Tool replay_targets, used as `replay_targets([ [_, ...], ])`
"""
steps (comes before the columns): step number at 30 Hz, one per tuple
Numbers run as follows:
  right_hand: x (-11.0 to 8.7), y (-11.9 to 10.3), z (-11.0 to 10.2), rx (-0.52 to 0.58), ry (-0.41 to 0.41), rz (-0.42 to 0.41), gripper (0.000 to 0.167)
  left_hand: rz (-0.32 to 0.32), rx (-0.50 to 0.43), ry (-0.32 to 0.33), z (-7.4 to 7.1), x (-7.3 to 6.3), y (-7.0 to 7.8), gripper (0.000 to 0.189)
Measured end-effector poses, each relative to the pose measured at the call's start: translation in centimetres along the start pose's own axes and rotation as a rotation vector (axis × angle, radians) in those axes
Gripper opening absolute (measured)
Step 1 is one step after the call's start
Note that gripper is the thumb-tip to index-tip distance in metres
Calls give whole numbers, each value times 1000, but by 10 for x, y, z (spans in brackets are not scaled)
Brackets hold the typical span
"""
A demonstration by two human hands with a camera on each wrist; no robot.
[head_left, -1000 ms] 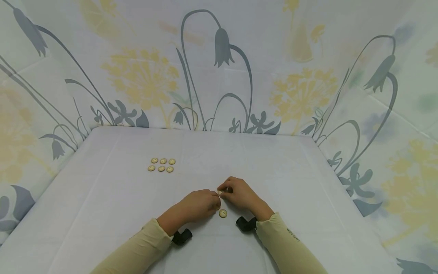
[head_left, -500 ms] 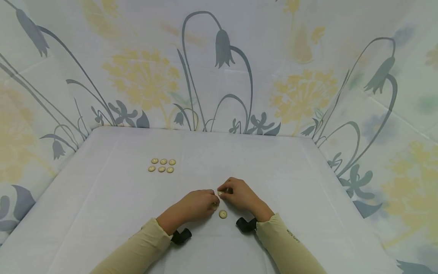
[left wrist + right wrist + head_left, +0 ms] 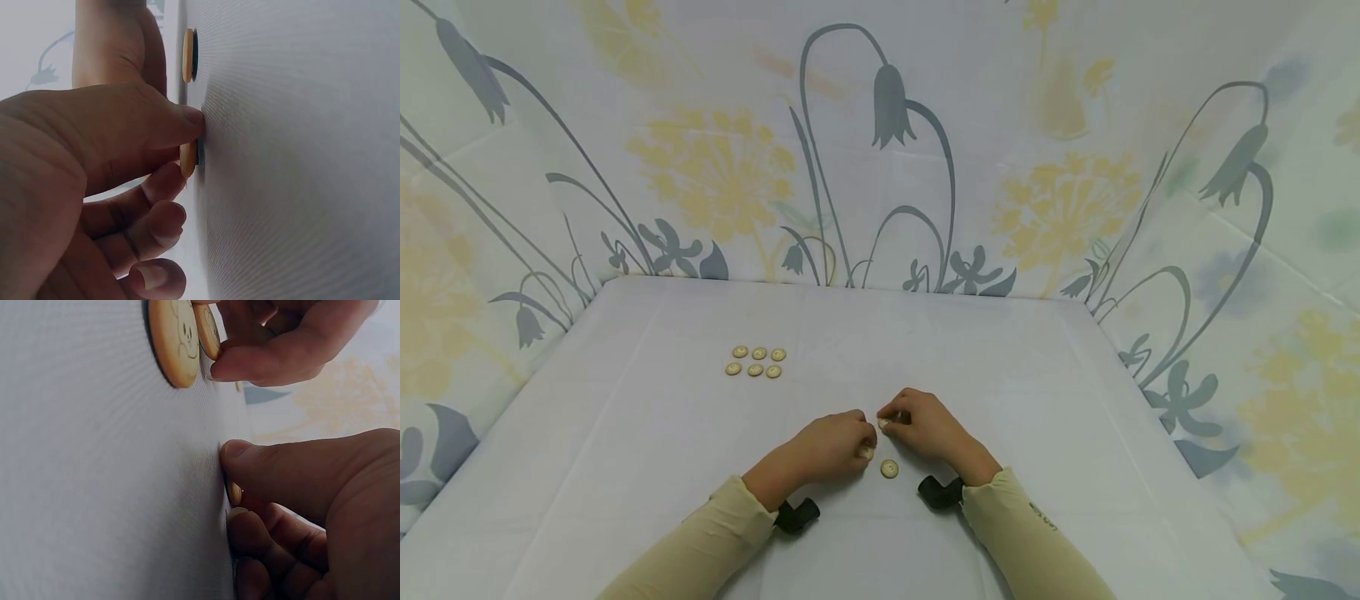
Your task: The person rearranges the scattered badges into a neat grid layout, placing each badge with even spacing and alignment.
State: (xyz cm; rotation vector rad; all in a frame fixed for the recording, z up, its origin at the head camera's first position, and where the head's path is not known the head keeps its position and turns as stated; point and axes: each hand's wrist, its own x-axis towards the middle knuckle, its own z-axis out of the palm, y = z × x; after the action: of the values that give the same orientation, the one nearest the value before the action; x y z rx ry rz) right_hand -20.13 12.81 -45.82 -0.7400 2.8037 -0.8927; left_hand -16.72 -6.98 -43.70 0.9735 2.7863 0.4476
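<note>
My left hand (image 3: 833, 446) pinches a round wooden disc (image 3: 865, 452) between thumb and fingers, low over the white cloth. The left wrist view shows that disc (image 3: 188, 159) on edge, dark on its underside. To the right, my right hand (image 3: 927, 423) holds another disc (image 3: 883, 423) at its fingertips; mostly hidden by the thumb, this disc (image 3: 234, 492) is close to the cloth in the right wrist view. A third disc (image 3: 889, 468) lies loose between the hands, nearer me. A line-drawn face marks this loose disc (image 3: 176, 344) in the right wrist view.
Several like discs (image 3: 756, 362) lie in two rows at the left of the white-covered table (image 3: 1000, 350). A flower-printed curtain (image 3: 880, 183) stands behind the table and along both sides. Black camera mounts (image 3: 940, 492) sit beneath the wrists.
My left hand has drawn slightly left, away from the right fingertips, and the disc in it shows more clearly. My right hand stays nearly still. The loose discs have not moved.
</note>
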Motion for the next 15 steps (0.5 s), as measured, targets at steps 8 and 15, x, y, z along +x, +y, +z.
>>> replay_targets([
  [8, 1, 1, 1, -1, -8, 5, 19, -25, 25, 13, -3, -1, -3, 12],
  [15, 1, 2, 1, 9, -6, 2, 18, -74, 11, 40, -8, -1, -11, 16],
])
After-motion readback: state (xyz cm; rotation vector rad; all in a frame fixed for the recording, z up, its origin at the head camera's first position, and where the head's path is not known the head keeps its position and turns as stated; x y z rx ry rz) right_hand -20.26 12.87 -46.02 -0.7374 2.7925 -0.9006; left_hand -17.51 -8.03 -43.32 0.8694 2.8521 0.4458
